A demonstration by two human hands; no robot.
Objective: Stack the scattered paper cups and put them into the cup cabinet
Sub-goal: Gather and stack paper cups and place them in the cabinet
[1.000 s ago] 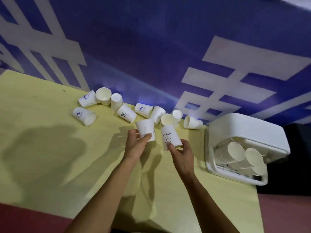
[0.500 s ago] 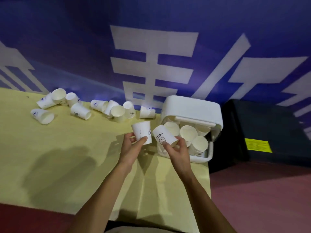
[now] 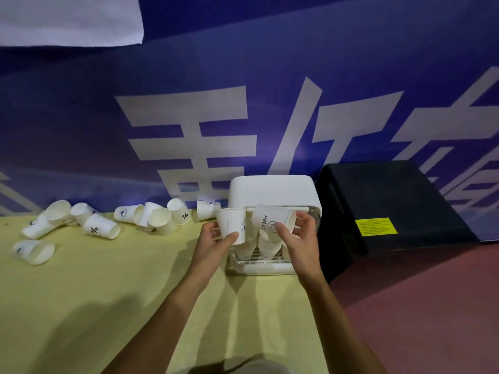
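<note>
Crowding cup cabinet (image 3: 271,190) mouth: stacked cups (image 3: 266,248), hands (image 3: 259,238).

An event or exhibition space rather than a home: a big blue banner (image 3: 270,103) with huge white characters backs a yellow worktop (image 3: 94,292), a black equipment case (image 3: 391,206) alongside

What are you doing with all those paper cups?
A person is tidying paper cups. The left hand holds one upright cup, and the right hand holds a tilted "HELLO" cup, both right in front of the white cup cabinet, which already has stacks of cups inside. The two held cups are not nested yet. Many loose cups lie tipped over along the back of the yellow table.
</note>
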